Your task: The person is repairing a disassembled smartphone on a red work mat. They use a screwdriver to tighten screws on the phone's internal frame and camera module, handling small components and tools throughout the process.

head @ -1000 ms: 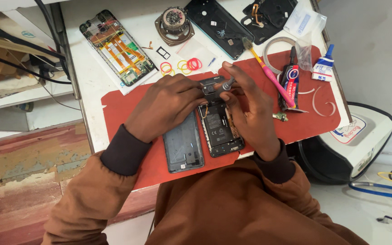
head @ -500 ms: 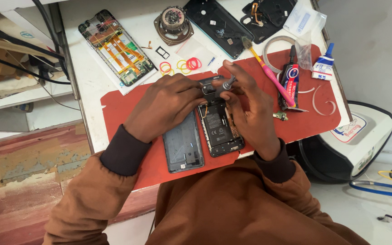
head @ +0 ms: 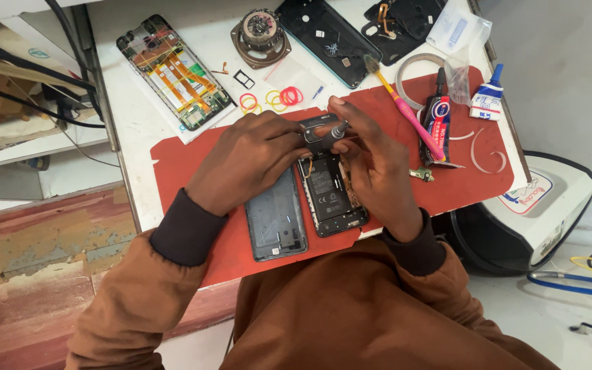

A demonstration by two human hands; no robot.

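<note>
1. Red mat [head: 193, 157] on the white bench carries an opened phone [head: 330, 195], its back cover [head: 275, 219] just beside it.
2. Left hand [head: 248, 161] pinches a small dark part [head: 316, 131] at the phone's top end.
3. Right hand [head: 378, 157] has its fingers clamped on a thin tool [head: 339, 129] (tip hidden); this looks like mid-disassembly, so the next move calls for a steady, light touch.

My left hand [head: 244, 161] lies palm-down, fingers curled forward. My right hand [head: 375, 161] pinches, thumb seemingly meeting forefinger. Both wrists rest low.
</note>
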